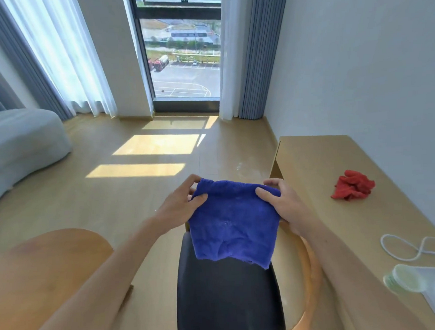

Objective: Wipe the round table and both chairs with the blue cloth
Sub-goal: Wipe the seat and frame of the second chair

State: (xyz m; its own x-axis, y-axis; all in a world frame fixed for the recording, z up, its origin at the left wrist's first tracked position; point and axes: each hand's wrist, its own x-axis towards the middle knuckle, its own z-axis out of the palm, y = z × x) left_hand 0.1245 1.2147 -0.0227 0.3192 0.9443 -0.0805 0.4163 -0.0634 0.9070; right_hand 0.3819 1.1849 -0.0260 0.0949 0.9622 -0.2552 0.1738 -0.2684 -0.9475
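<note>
The blue cloth (233, 222) hangs in the air in front of me, folded, held by its top edge. My left hand (180, 204) pinches its upper left corner and my right hand (286, 203) pinches its upper right corner. Below the cloth stands a chair with a black seat (228, 298) and a curved wooden frame (311, 268). The round wooden table (40, 270) fills the lower left, partly behind my left forearm. Only one chair is in view.
A light wooden desk (320, 174) runs along the right wall, carrying a crumpled red cloth (352, 185), a white cord (412, 249) and a pale green container (404, 278). A grey sofa (19, 145) sits at the left. Wooden floor stretches to the window.
</note>
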